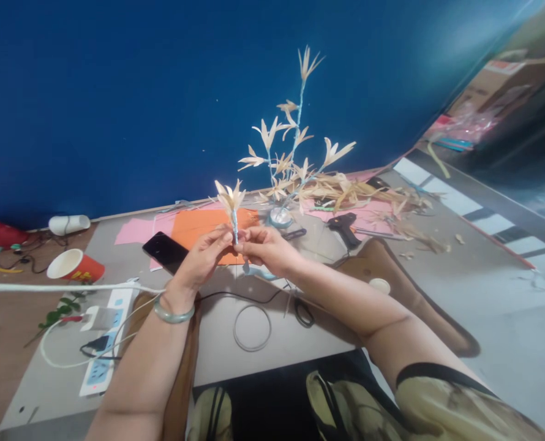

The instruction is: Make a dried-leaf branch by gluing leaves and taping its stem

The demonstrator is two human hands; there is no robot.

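Between my hands stands a small dried-husk flower (pixel 230 199) with pale pointed petals and a stem wrapped in light blue tape. My left hand (pixel 210 248) pinches the stem from the left, thumb and fingers together. From the other side, the fingers of my right hand (pixel 266 246) close on the lower end of the same wrapped stem. A thin wire hangs below the grip. Behind it rises a taller branch of several similar flowers (pixel 295 138) on blue-wrapped stems. Orange paper (pixel 194 226) lies under and behind my hands.
A black phone (pixel 166 251) lies left of my hands, near a paper cup (pixel 76 265) and a power strip (pixel 109 343) with cables. Rightward are a glue gun (pixel 345 229), dried husks (pixel 346 190) and pink paper (pixel 378 211). A wire ring (pixel 252 328) lies nearer me.
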